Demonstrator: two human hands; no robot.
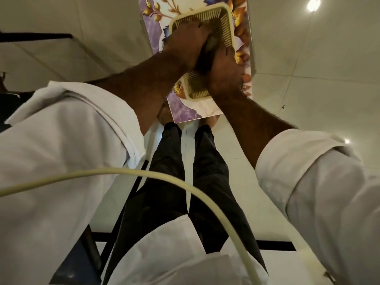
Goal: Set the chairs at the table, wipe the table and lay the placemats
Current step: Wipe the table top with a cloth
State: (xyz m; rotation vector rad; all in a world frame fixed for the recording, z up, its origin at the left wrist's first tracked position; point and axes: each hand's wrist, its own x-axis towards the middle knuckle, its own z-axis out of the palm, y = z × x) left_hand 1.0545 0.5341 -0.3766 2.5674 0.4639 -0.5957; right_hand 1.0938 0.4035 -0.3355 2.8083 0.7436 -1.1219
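— While both hands are down in that cream basket (224, 23), what do they have?
— A dark grey thing (208, 50), wedged between them. It may be a cloth, but I cannot tell. The right hand (224, 77) has its fingers (228, 53) curled over it from the near side.
— And the left hand (185, 48)?
— Its fingers bend down into the basket on the thing's other side. Whether they grip it is hidden.
— Where does the basket sit?
— On a narrow tabletop (191, 112) printed with purple marbling and gold leaves, straight ahead of the person's black trousers (168, 182). One rounded corner of it shows just above the feet.
— Anything else around?
— White rolled sleeves (61, 140) on both arms, and a cream cable (123, 171) arcing across the foreground. Pale floor (308, 89) tiles lie all round. At lower left is a slanting black frame (128, 200) with a dark panel below it. It could be a chair, though I cannot say.
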